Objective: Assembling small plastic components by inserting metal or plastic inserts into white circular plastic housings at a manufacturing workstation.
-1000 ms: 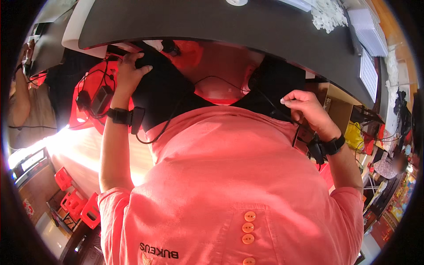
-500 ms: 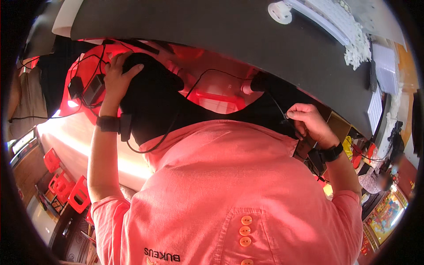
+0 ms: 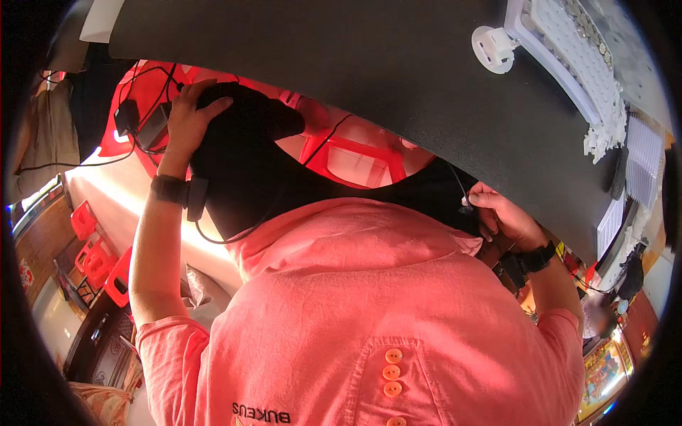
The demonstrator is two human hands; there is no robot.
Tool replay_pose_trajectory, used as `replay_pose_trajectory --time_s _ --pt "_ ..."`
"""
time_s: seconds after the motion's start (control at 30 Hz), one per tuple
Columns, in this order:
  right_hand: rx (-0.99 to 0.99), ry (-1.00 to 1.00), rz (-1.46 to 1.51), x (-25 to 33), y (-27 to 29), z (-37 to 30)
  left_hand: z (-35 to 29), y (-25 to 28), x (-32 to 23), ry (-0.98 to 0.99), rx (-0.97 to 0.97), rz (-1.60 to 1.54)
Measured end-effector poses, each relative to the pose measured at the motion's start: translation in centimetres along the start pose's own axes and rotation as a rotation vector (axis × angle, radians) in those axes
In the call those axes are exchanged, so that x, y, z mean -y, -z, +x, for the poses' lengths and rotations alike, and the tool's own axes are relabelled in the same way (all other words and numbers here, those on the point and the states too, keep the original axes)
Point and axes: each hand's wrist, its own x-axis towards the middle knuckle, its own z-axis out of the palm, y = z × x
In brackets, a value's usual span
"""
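My left hand [image 3: 188,124] lies spread on my black-trousered left knee [image 3: 241,121], its thumb apart from the fingers. Close to it hang a black power adapter [image 3: 153,129] and several dark cables. On the right, my right hand [image 3: 506,216] is by my right thigh, just below the table's edge. Its thumb and forefinger are pinched on a thin black cable [image 3: 458,181], which runs up under the table. The other fingers curl downward and are partly in shadow. Each wrist wears a black band.
A dark grey table [image 3: 320,57] spans the front. On it are a white round fitting [image 3: 493,50], a white tray [image 3: 558,64] of small pieces and pale stacked sheets [image 3: 645,149]. A red stool [image 3: 355,160] shows between my legs. More red stools [image 3: 98,261] stand left, near another person's leg [image 3: 51,135].
The view has shifted, so the table now covers more on the right and hides part of the cable. My right hand still pinches the cable; my left hand stays on the knee.
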Motion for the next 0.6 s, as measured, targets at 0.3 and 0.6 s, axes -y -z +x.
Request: replay_pose_trajectory --time_s 0.3,0.6 --pt "0.021 -0.136 0.02 2.6 -0.7 -1.1 0.9 -1.0 1.0 -0.145 -0.022 0.213" --pt "-0.132 0.014 0.018 3.0 -1.9 -1.4 2.5 -1.8 0.2 -0.205 -0.085 0.167"
